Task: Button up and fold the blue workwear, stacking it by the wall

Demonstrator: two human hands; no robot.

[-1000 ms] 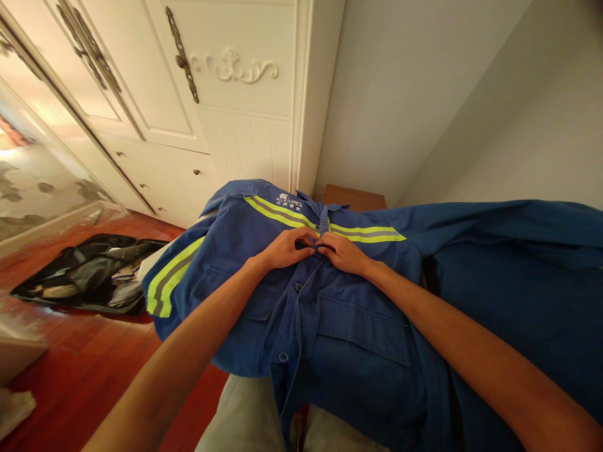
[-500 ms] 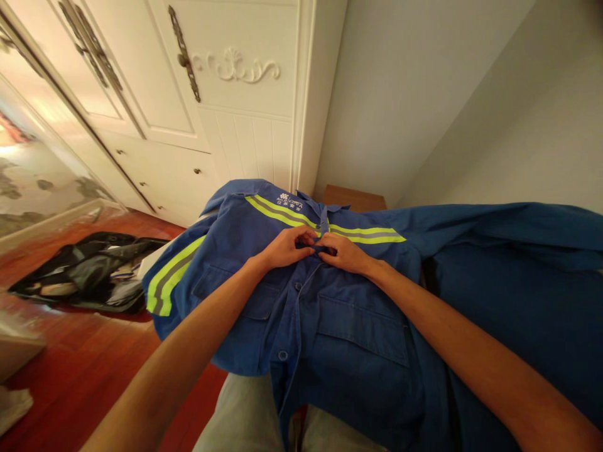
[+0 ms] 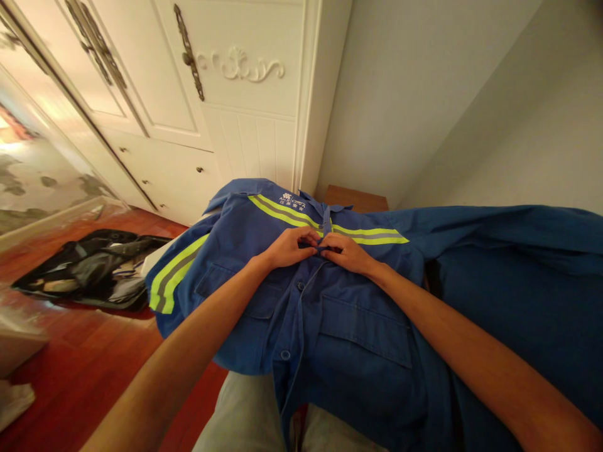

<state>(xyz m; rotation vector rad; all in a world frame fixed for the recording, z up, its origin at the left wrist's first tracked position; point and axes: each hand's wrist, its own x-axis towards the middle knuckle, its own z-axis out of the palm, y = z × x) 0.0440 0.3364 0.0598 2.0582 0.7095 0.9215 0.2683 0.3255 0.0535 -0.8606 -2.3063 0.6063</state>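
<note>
A blue work jacket (image 3: pixel 362 376) with yellow-and-grey reflective stripes and white chest lettering lies spread before me, front up, collar away from me. At its front opening, just below the chest stripe, my left hand (image 3: pixel 293 247) pinches the placket edge. Close against it, my right hand (image 3: pixel 347 251) pinches the other side of the placket. My fingertips nearly meet and hide whatever button is between them. Two buttons show lower down, one button (image 3: pixel 301 285) just below my hands and another button (image 3: pixel 285 355) near the hem, where the front edges hang apart.
A white wardrobe (image 3: pixel 254 138) with dark metal handles stands ahead. On the red wooden floor (image 3: pixel 117 358) at left lies an open black suitcase (image 3: pixel 89 267) holding clothes. A brown wooden piece (image 3: pixel 355 198) sits behind the collar, by the grey wall (image 3: pixel 400 94).
The view has shifted slightly, so everything sits a little further right. Both hands stay at the same spot on the placket, with only small finger movement.
</note>
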